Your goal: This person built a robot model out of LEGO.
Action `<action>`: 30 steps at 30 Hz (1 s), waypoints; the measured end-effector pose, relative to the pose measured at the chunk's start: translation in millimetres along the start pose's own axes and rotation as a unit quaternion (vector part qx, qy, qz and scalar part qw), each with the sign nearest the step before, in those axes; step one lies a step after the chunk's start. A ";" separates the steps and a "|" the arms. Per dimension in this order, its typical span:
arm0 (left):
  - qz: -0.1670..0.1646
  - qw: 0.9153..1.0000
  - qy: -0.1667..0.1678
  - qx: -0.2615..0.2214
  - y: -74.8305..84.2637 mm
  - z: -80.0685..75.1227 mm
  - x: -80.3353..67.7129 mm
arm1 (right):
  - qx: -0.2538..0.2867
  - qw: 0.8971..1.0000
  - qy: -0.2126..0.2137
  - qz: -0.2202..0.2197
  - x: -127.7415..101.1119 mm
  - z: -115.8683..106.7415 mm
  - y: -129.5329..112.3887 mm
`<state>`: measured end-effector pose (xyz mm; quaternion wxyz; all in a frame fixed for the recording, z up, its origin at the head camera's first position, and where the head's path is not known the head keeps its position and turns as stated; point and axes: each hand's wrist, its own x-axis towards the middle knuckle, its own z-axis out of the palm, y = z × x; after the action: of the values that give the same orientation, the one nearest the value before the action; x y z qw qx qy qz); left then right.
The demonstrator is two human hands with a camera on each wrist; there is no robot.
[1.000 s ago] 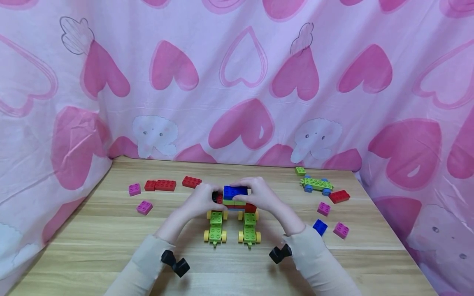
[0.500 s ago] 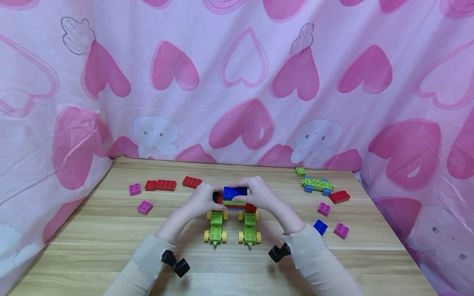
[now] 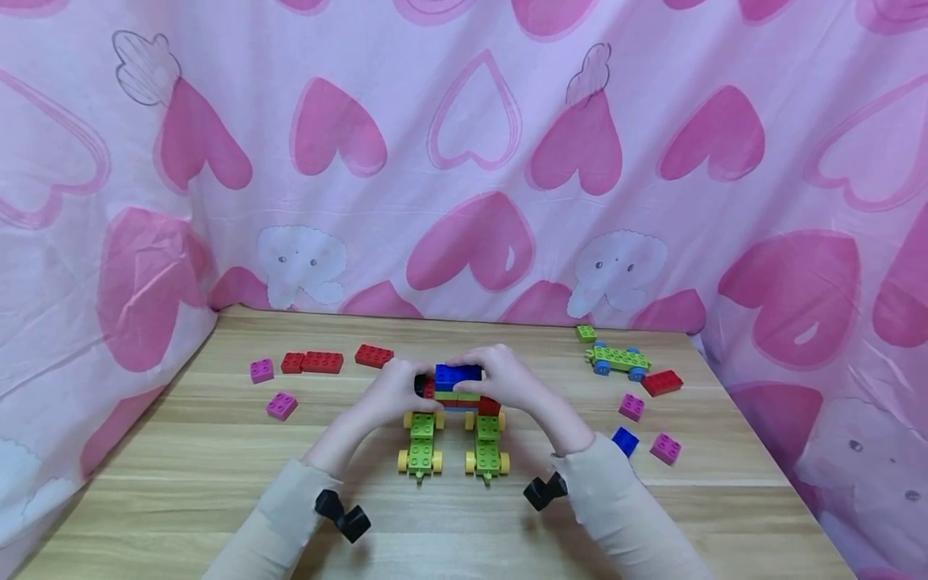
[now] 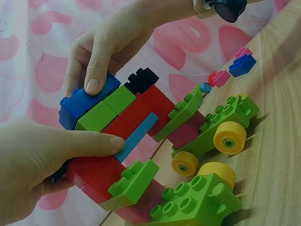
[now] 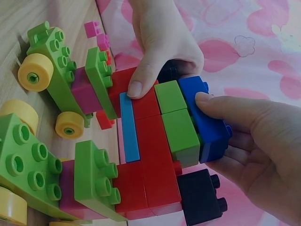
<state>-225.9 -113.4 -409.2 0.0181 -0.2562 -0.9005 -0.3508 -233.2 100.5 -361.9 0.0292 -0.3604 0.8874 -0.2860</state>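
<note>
Showing both hands on a brick build at the middle of the wooden table (image 3: 217,451). The left hand (image 3: 395,392) pinches the left end of the build, thumb lying along a thin light-blue plate (image 4: 136,136) in its side; the right hand (image 3: 503,379) has its fingers curled round the blue brick (image 3: 458,374) on top, one fingertip pressing that brick's upper face. Under the blue brick lie two green bricks (image 5: 176,120), then red bricks (image 5: 150,165), with a black brick (image 5: 201,195) at either end. The stack rests across the rear of two green wheeled chassis (image 3: 420,445) with yellow wheels, side by side. The step in hand appears to be seating the blue brick; the next move would call for an even downward press while the left grip steadies the stack, lest the carts roll. The stack's long axis runs left to right across the table, studs upward; the two chassis point toward the person, at right angles to it. Loose red, pink and blue bricks and a third chassis (image 3: 618,359) with blue wheels lie well apart
</note>
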 end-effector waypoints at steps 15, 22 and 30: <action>0.012 1.000 0.014 0.021 0.3 0.4 -1.6 | 0.009 1.000 0.015 0.013 -1.6 2.2 -5.0; 0.016 1.000 0.015 0.013 0.2 1.0 -2.8 | 0.015 1.000 0.013 0.017 -0.6 4.0 -2.1; 0.020 0.999 0.025 0.026 0.1 2.8 -2.9 | 0.030 0.999 0.018 0.034 -1.4 5.7 -0.8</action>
<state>-222.9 -112.8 -411.9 0.0538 -0.2647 -0.9034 -0.3331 -230.2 98.1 -366.4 0.0343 -0.3235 0.8905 -0.3181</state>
